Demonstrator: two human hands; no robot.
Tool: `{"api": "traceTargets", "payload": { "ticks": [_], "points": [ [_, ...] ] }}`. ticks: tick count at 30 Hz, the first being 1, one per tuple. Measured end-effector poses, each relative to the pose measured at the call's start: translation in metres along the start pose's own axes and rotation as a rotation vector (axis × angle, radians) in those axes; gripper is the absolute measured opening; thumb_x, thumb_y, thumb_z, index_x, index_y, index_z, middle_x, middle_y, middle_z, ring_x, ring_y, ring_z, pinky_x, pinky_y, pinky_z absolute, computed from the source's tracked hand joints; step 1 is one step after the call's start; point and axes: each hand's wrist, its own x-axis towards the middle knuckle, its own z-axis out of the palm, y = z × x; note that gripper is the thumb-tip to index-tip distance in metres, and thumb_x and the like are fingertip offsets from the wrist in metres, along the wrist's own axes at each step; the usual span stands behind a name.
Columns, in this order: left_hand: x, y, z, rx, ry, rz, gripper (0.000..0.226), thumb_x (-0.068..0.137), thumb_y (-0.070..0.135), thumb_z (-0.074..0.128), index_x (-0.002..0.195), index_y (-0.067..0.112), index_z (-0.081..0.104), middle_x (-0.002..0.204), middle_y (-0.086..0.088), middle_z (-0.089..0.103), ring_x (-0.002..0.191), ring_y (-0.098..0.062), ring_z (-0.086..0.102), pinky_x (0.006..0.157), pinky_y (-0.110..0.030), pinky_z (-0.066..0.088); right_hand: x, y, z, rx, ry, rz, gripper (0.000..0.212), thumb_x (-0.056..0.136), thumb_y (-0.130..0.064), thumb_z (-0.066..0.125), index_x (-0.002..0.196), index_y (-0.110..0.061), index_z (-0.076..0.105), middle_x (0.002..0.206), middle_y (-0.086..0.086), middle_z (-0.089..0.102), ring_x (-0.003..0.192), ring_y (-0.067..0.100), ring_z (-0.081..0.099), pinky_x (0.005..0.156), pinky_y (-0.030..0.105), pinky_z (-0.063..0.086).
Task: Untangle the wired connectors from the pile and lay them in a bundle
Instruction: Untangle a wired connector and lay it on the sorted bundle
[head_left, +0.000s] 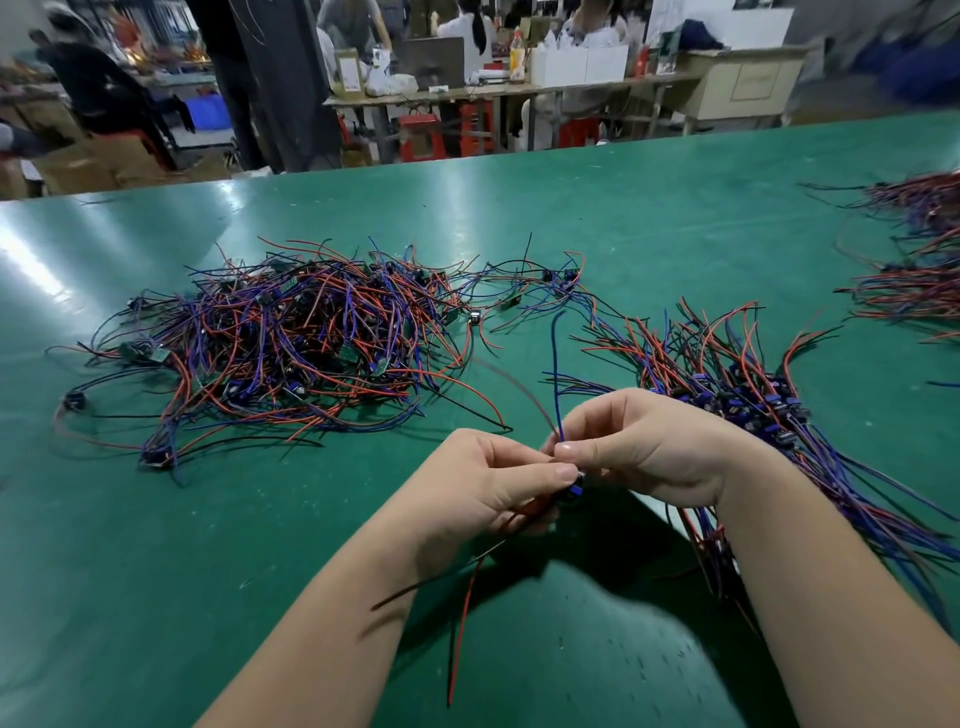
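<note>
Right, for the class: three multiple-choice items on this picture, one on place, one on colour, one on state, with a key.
1. The tangled pile lies: A) left of the left hand; B) right of the right hand; C) under both hands.
2. The wire rising from the right hand is: A) blue; B) yellow; C) white.
3. The wired connector is: A) lying untouched; B) held by both hands; C) buried in the pile.
Key: 1 A, it spreads out left of that hand; 2 A, the strand stands blue above the thumb; 3 B, fingers of both hands close on it.
</note>
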Motion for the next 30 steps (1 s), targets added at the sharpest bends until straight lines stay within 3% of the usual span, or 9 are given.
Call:
{"api": "traceTargets", "payload": {
  "ticks": [4,8,12,16,20,21,23,26,30],
  "points": [
    [0.004,-0.002,-0.001,0.012,0.049,-0.022,0.011,0.08,0.008,0.072,0.07,0.007,0.073,0.059,-0.007,0.062,0.048,-0.011,0.06,0.048,-0.018,0.049,0.002,0.001,-0.001,0.004,0.066,-0.016,0.007,0.061,-0.015,0.074,0.062,-0.012,0.068,0.062,0.005,0.061,0.052,0.01,0.053,0.048,0.017,0.041],
    [0.007,-0.004,-0.003,0.098,0.101,-0.026,0.011,0.078,0.009,0.074,0.068,0.006,0.07,0.054,-0.007,0.055,0.044,-0.013,0.055,0.046,-0.019,0.047,0.005,-0.001,0.002,-0.022,0.214,-0.055,0.01,0.075,-0.01,0.07,0.073,-0.003,0.064,0.058,0.004,0.062,0.045,0.006,0.054,0.041,0.013,0.037],
    [0.002,-0.006,0.001,0.219,-0.013,-0.06,0.015,0.068,0.023,0.081,0.066,0.011,0.072,0.059,-0.008,0.057,0.043,-0.012,0.053,0.052,-0.023,0.046,0.004,-0.009,-0.011,0.193,0.449,-0.142,0.008,0.085,-0.005,0.062,0.078,-0.004,0.059,0.052,-0.001,0.061,0.042,0.004,0.053,0.038,0.013,0.039],
    [0.001,-0.006,0.006,0.25,-0.097,-0.079,0.014,0.066,0.029,0.078,0.067,0.016,0.073,0.058,-0.002,0.063,0.047,-0.013,0.057,0.051,-0.019,0.047,0.002,-0.011,-0.015,0.321,0.578,-0.215,0.014,0.086,-0.006,0.063,0.076,-0.011,0.054,0.05,-0.003,0.06,0.042,0.004,0.054,0.041,0.014,0.043],
    [0.0,-0.002,-0.002,0.206,-0.145,-0.08,0.007,0.074,0.017,0.076,0.068,0.016,0.074,0.059,0.001,0.065,0.046,-0.011,0.057,0.047,-0.017,0.046,0.003,-0.012,-0.009,0.387,0.63,-0.272,0.016,0.083,-0.007,0.067,0.074,-0.012,0.055,0.048,-0.003,0.06,0.039,0.004,0.053,0.038,0.013,0.041],
    [-0.001,-0.001,-0.002,0.208,-0.146,-0.082,0.002,0.073,0.018,0.076,0.072,0.016,0.075,0.061,0.0,0.066,0.046,-0.01,0.057,0.047,-0.017,0.046,0.004,-0.013,-0.009,0.392,0.648,-0.277,0.016,0.082,-0.007,0.068,0.074,-0.012,0.056,0.047,-0.003,0.059,0.037,0.004,0.053,0.036,0.013,0.039],
    [-0.001,-0.003,0.0,0.25,-0.126,-0.064,0.015,0.072,0.02,0.074,0.086,0.018,0.076,0.068,0.0,0.069,0.047,-0.009,0.057,0.047,-0.015,0.044,0.004,-0.013,-0.011,0.384,0.691,-0.285,0.016,0.082,-0.007,0.069,0.072,-0.011,0.057,0.045,-0.002,0.057,0.035,0.005,0.052,0.033,0.012,0.038],
    [0.001,-0.005,0.004,0.272,-0.135,-0.017,0.02,0.085,0.014,0.067,0.102,0.023,0.073,0.07,0.007,0.066,0.047,-0.008,0.057,0.045,-0.014,0.04,0.006,-0.012,-0.014,0.394,0.769,-0.301,0.018,0.086,-0.01,0.066,0.071,-0.01,0.056,0.044,-0.002,0.055,0.033,0.006,0.051,0.032,0.012,0.036],
    [-0.001,-0.003,0.002,0.209,-0.156,-0.012,0.019,0.09,0.014,0.062,0.095,0.027,0.074,0.072,0.011,0.065,0.051,-0.01,0.06,0.05,-0.02,0.051,0.01,-0.011,-0.013,0.516,0.736,-0.319,0.027,0.097,-0.024,0.052,0.077,-0.007,0.058,0.059,0.004,0.063,0.045,0.011,0.063,0.039,0.014,0.045]
  ]
}}
